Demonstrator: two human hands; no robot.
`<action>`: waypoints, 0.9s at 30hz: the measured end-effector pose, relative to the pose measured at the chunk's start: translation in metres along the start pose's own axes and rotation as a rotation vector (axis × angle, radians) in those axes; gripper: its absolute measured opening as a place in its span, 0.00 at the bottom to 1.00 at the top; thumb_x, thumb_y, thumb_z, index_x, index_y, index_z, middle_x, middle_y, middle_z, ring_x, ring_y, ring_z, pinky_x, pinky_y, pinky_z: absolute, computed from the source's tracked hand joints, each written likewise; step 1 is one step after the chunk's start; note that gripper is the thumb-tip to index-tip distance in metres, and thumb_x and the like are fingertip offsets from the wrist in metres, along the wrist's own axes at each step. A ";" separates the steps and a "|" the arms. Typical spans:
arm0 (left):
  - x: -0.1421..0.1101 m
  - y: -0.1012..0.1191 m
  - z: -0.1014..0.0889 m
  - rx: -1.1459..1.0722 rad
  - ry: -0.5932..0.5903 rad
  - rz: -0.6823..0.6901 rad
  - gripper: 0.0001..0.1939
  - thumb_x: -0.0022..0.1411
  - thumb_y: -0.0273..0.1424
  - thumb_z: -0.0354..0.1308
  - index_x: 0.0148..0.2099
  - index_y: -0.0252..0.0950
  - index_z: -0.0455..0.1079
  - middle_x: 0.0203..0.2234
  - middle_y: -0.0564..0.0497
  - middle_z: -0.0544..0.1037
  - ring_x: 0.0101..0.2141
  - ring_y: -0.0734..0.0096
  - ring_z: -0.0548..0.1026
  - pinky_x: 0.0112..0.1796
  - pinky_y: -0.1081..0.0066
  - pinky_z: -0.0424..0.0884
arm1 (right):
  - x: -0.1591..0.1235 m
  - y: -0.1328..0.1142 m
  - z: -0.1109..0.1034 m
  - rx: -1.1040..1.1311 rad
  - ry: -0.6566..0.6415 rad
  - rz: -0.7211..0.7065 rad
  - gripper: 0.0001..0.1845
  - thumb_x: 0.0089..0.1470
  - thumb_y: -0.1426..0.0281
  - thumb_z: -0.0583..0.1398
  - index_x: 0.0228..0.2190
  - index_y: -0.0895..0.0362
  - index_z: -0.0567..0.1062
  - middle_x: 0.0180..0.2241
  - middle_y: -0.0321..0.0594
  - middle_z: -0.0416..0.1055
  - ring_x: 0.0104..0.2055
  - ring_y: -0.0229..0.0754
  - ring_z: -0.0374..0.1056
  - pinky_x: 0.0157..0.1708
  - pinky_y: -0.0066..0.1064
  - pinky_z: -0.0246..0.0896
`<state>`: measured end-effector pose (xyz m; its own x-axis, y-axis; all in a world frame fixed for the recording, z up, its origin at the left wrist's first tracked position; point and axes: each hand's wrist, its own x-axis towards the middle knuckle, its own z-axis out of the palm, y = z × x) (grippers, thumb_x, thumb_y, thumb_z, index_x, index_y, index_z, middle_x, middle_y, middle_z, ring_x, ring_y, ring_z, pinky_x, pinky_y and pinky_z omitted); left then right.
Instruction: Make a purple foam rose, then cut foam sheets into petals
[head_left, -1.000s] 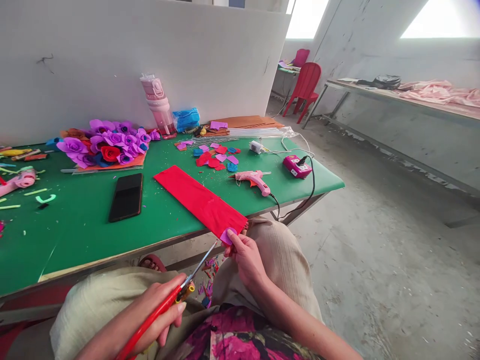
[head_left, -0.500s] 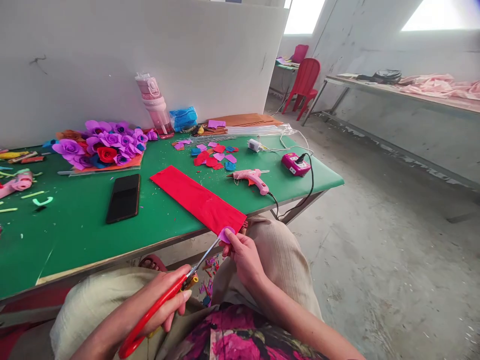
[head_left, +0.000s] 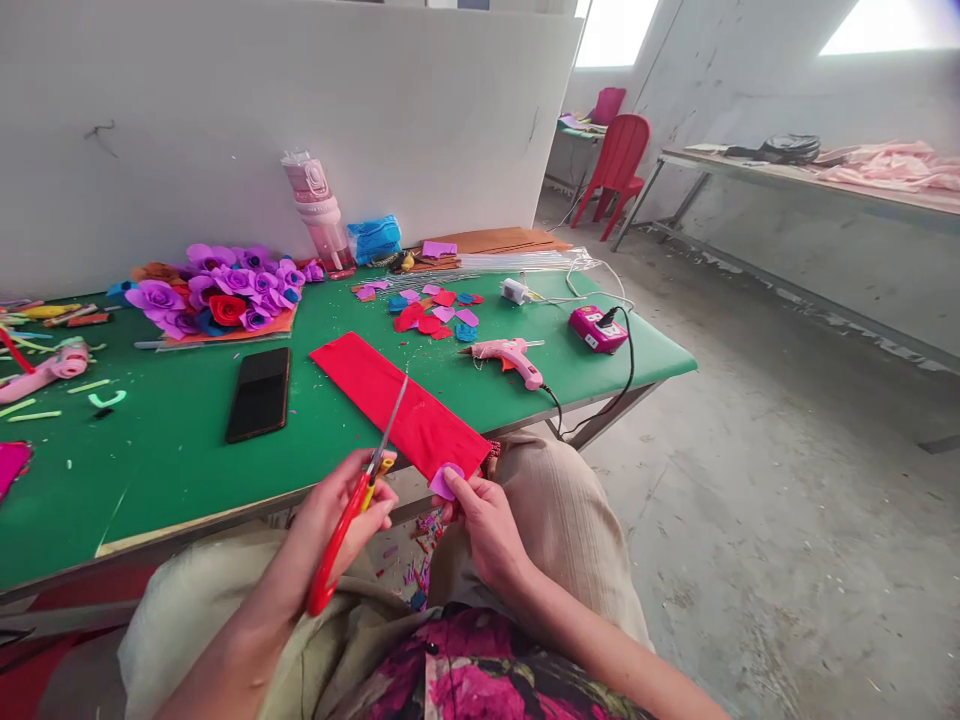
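My left hand (head_left: 341,510) is closed round a pair of scissors (head_left: 335,562) with red handles and a yellow inner part. Their blades point up and away, in front of the red folded paper (head_left: 405,400). Between the thumb and fingers of my right hand (head_left: 487,520) are the near end of that red strip and a small rounded purple paper piece (head_left: 445,482) lying on it. The strip's far end reaches over the green table (head_left: 172,460). Whether the blade tips touch the paper, I cannot tell.
A phone (head_left: 259,394), a pink glue gun (head_left: 510,360), loose paper petals (head_left: 429,323), a magenta power socket (head_left: 598,330) with cables, a bunch of paper flowers (head_left: 225,290) and a pink bottle (head_left: 322,220) occupy the table. Scraps (head_left: 424,555) litter the floor.
The scissors have moved away from the purple piece and swung upright, with my left hand rising slightly. My right hand keeps its hold on the papers. The view has shifted a little.
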<state>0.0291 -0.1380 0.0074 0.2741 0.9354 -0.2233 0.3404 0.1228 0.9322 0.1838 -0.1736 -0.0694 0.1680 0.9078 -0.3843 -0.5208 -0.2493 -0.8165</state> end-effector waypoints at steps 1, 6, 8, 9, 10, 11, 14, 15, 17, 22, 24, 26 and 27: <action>0.005 0.001 0.005 -0.020 0.010 -0.008 0.19 0.50 0.33 0.57 0.47 0.37 0.65 0.25 0.56 0.72 0.21 0.75 0.71 0.25 0.75 0.69 | -0.001 0.001 0.000 -0.001 -0.005 0.006 0.21 0.47 0.54 0.63 0.18 0.60 0.75 0.15 0.35 0.67 0.18 0.32 0.55 0.21 0.27 0.47; 0.015 -0.014 0.031 0.052 0.022 0.082 0.17 0.52 0.32 0.58 0.46 0.37 0.65 0.23 0.57 0.72 0.24 0.73 0.72 0.28 0.74 0.70 | -0.001 0.002 -0.005 0.002 -0.016 -0.004 0.22 0.49 0.54 0.62 0.18 0.60 0.74 0.14 0.34 0.64 0.18 0.32 0.54 0.21 0.27 0.47; 0.015 -0.023 0.040 0.113 0.030 0.125 0.16 0.53 0.32 0.58 0.45 0.38 0.66 0.23 0.56 0.73 0.24 0.73 0.72 0.28 0.75 0.69 | -0.001 0.003 -0.006 0.006 -0.018 -0.013 0.22 0.49 0.54 0.62 0.17 0.59 0.73 0.14 0.33 0.63 0.18 0.32 0.53 0.21 0.27 0.46; 0.015 -0.025 0.044 0.130 0.040 0.135 0.16 0.53 0.32 0.59 0.45 0.38 0.66 0.23 0.56 0.74 0.24 0.73 0.73 0.28 0.76 0.69 | 0.000 0.004 -0.007 0.005 -0.017 -0.018 0.22 0.50 0.54 0.62 0.17 0.59 0.72 0.14 0.33 0.63 0.18 0.32 0.53 0.21 0.27 0.46; 0.015 -0.027 0.047 0.138 0.052 0.139 0.16 0.53 0.32 0.59 0.45 0.38 0.66 0.24 0.56 0.74 0.25 0.73 0.73 0.28 0.76 0.68 | 0.000 0.004 -0.007 0.000 -0.015 -0.022 0.23 0.50 0.54 0.62 0.16 0.59 0.71 0.14 0.33 0.62 0.18 0.32 0.52 0.21 0.27 0.45; 0.015 -0.028 0.049 0.142 0.069 0.142 0.16 0.53 0.32 0.59 0.45 0.38 0.67 0.24 0.55 0.74 0.25 0.73 0.73 0.27 0.76 0.68 | 0.001 0.004 -0.007 -0.006 -0.014 -0.028 0.23 0.50 0.54 0.62 0.16 0.59 0.70 0.14 0.32 0.62 0.18 0.32 0.52 0.22 0.27 0.45; 0.016 -0.026 0.053 0.161 0.114 0.154 0.15 0.55 0.32 0.57 0.46 0.38 0.67 0.26 0.55 0.75 0.25 0.73 0.73 0.27 0.77 0.67 | 0.002 0.002 -0.007 -0.022 -0.023 -0.034 0.24 0.50 0.53 0.61 0.16 0.59 0.70 0.13 0.32 0.61 0.18 0.32 0.51 0.22 0.27 0.45; 0.016 -0.025 0.053 0.176 0.117 0.159 0.14 0.55 0.31 0.56 0.46 0.38 0.66 0.26 0.55 0.75 0.25 0.73 0.73 0.27 0.77 0.67 | 0.002 0.000 -0.007 -0.017 -0.024 -0.036 0.24 0.50 0.52 0.61 0.16 0.59 0.70 0.13 0.32 0.61 0.18 0.32 0.51 0.22 0.27 0.45; 0.018 -0.022 0.051 0.228 0.111 0.172 0.13 0.56 0.31 0.55 0.46 0.38 0.66 0.26 0.55 0.76 0.26 0.73 0.74 0.28 0.77 0.67 | 0.003 -0.003 -0.008 0.006 -0.024 -0.040 0.25 0.51 0.51 0.59 0.17 0.58 0.69 0.13 0.32 0.62 0.18 0.32 0.52 0.22 0.27 0.46; 0.021 -0.014 0.047 0.404 0.107 0.207 0.12 0.57 0.30 0.54 0.45 0.39 0.66 0.26 0.56 0.76 0.26 0.74 0.74 0.31 0.76 0.67 | 0.004 -0.012 -0.011 0.106 0.016 -0.007 0.26 0.53 0.49 0.56 0.20 0.58 0.71 0.16 0.36 0.67 0.19 0.35 0.59 0.23 0.28 0.50; 0.022 -0.013 0.047 0.423 0.109 0.209 0.13 0.57 0.30 0.54 0.46 0.40 0.66 0.27 0.55 0.76 0.27 0.72 0.74 0.32 0.75 0.67 | 0.003 -0.014 -0.011 0.138 0.037 0.024 0.26 0.53 0.48 0.55 0.21 0.58 0.72 0.17 0.37 0.67 0.20 0.37 0.60 0.22 0.28 0.51; 0.023 -0.012 0.048 0.418 0.105 0.203 0.14 0.57 0.31 0.54 0.46 0.40 0.66 0.28 0.54 0.77 0.28 0.71 0.75 0.31 0.75 0.67 | 0.003 -0.014 -0.011 0.142 0.033 0.031 0.27 0.53 0.48 0.54 0.21 0.58 0.73 0.16 0.37 0.67 0.20 0.37 0.61 0.22 0.29 0.52; 0.023 -0.012 0.048 0.420 0.104 0.199 0.14 0.57 0.31 0.54 0.47 0.40 0.66 0.28 0.54 0.77 0.28 0.71 0.75 0.31 0.75 0.67 | 0.003 -0.015 -0.011 0.132 0.020 0.023 0.26 0.53 0.48 0.55 0.21 0.58 0.72 0.16 0.37 0.66 0.19 0.37 0.60 0.23 0.29 0.51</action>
<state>0.0744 -0.1341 -0.0229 0.2872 0.9579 -0.0022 0.6301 -0.1871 0.7537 0.2014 -0.1715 -0.0634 0.1709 0.8948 -0.4124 -0.6304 -0.2224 -0.7437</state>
